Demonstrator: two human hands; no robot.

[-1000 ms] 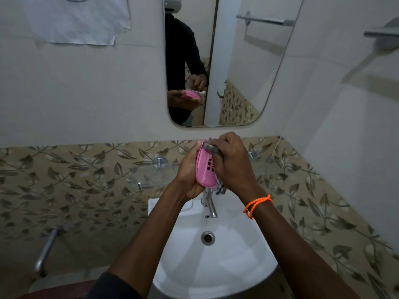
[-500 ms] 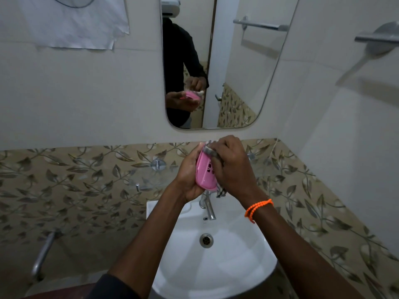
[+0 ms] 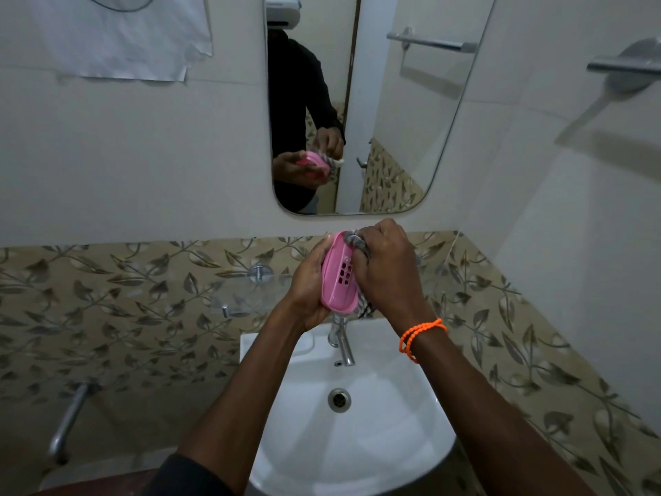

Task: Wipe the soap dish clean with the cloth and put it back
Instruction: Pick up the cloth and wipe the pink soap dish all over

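With the left hand cupping the pink soap dish above the washbasin, the right hand's fingers should keep the bunched cloth pressed firmly into its slotted corners.

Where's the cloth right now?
Head view, centre: the cloth is bunched in the right hand, pressed against the pink soap dish held by the left hand, above the tap.

Both arms raised, left grip cupped, right grip curled, close together
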